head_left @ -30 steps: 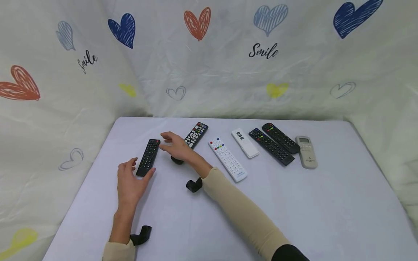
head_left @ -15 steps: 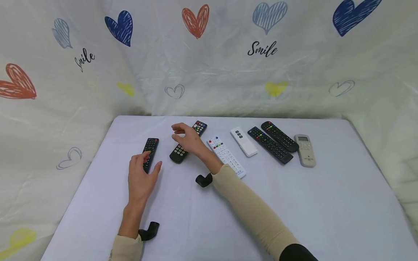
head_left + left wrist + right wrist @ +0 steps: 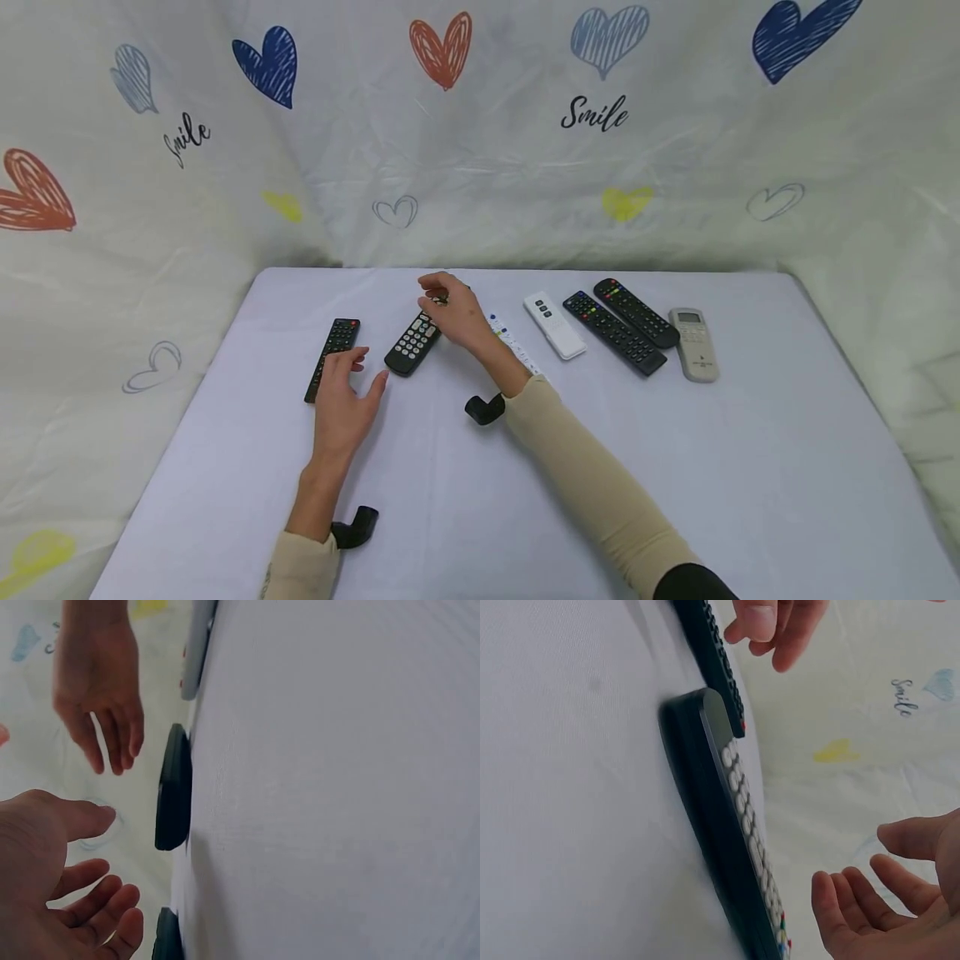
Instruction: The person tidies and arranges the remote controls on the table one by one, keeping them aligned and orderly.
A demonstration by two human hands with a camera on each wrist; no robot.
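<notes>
My left hand hovers by the lower end of the leftmost black remote control, thumb spread from loosely bent fingers. It holds nothing. Over the upper end of a black remote with white buttons is my right hand, its fingers hiding part of that remote. In the right wrist view a gap shows between this right hand and the remote, which lies on the cloth. A long white remote is partly covered by the right wrist.
Farther right lie a small white remote, two black remotes side by side and a beige remote with a display. A white cloth covers the table. Behind it hangs a heart-printed sheet.
My right hand has moved right, from beside the leftmost remote to over the white-buttoned one. The left hand has shifted right. The leftmost remote has turned slightly and ended a bit left.
</notes>
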